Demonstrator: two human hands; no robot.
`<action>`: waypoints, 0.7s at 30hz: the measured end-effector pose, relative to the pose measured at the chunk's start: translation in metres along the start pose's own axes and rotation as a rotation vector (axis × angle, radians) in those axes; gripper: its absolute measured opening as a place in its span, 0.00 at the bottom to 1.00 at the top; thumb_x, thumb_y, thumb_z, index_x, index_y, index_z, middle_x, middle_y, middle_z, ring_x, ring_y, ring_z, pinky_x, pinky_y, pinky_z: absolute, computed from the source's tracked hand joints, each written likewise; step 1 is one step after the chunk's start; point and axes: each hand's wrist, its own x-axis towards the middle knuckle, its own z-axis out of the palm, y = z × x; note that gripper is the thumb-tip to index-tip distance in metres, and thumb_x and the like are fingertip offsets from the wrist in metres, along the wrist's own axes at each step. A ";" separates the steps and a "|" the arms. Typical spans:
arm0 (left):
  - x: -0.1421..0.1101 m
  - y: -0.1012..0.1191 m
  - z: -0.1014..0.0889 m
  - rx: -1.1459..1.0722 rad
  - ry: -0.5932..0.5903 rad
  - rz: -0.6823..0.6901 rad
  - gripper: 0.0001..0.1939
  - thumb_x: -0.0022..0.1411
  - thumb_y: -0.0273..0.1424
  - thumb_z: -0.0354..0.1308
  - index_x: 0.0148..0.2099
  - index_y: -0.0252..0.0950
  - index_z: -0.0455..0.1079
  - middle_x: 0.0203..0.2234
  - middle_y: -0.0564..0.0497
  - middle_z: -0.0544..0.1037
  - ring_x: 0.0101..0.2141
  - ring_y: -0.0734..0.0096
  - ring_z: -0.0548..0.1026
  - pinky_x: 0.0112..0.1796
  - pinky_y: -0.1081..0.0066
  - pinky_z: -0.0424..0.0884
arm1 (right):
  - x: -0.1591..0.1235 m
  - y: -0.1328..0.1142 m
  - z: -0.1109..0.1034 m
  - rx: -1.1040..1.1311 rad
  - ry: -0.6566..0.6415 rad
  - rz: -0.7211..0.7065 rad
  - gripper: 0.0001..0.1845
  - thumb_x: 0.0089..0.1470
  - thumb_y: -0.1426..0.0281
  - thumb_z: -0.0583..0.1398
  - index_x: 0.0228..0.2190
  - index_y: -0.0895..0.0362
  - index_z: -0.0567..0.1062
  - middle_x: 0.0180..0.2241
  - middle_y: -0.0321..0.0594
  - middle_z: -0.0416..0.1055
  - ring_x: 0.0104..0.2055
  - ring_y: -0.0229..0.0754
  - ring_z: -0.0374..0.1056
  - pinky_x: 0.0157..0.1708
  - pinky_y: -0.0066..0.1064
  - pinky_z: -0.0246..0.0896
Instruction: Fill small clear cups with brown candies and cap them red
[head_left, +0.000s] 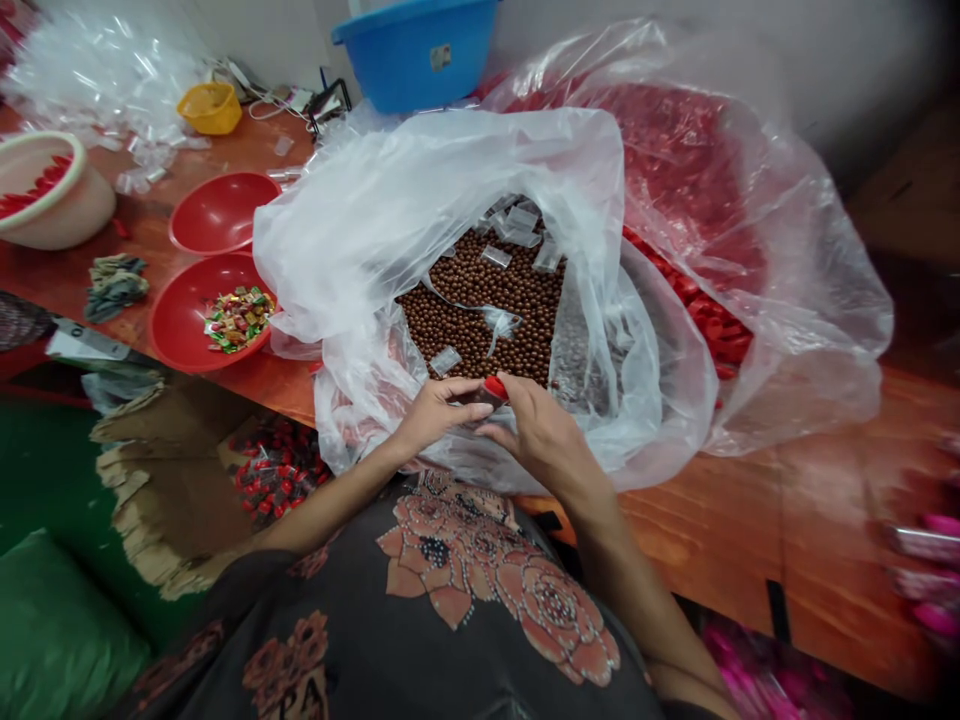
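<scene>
Dark shirt (457, 590) lies closest. Left hand (431, 420) and right hand (544, 435) come together, pinching a small red thing (495, 387) just near brown balls (480, 300) in a clear bag (420, 240).

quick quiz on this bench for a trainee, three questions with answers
1. What colour is the piece held between the left hand and the right hand?
2. True or false: the brown balls lie inside a clear plastic bag.
3. Which holds the wrapped sweets: the nearer red bowl or the farther red bowl?

Key: 1. Red. 2. True. 3. The nearer red bowl.
</scene>
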 end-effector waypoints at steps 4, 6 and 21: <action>0.001 -0.003 0.006 -0.103 0.078 -0.045 0.20 0.52 0.37 0.69 0.46 0.34 0.79 0.41 0.47 0.81 0.41 0.67 0.77 0.49 0.65 0.70 | 0.001 0.004 0.015 -0.160 0.060 -0.054 0.28 0.60 0.57 0.56 0.54 0.64 0.64 0.41 0.51 0.71 0.42 0.47 0.67 0.40 0.37 0.66; 0.002 -0.005 0.012 -0.232 0.120 -0.096 0.22 0.56 0.45 0.65 0.46 0.34 0.78 0.40 0.46 0.81 0.40 0.68 0.77 0.46 0.68 0.71 | 0.001 0.006 0.020 -0.219 0.102 -0.086 0.28 0.59 0.54 0.56 0.51 0.63 0.66 0.36 0.48 0.71 0.37 0.45 0.66 0.36 0.35 0.64; 0.000 0.000 0.026 -0.481 0.046 -0.317 0.30 0.67 0.50 0.43 0.60 0.34 0.61 0.16 0.58 0.67 0.15 0.76 0.62 0.19 0.75 0.64 | -0.012 0.006 0.030 0.880 0.239 0.644 0.21 0.52 0.56 0.64 0.43 0.54 0.71 0.32 0.38 0.74 0.32 0.38 0.71 0.30 0.31 0.67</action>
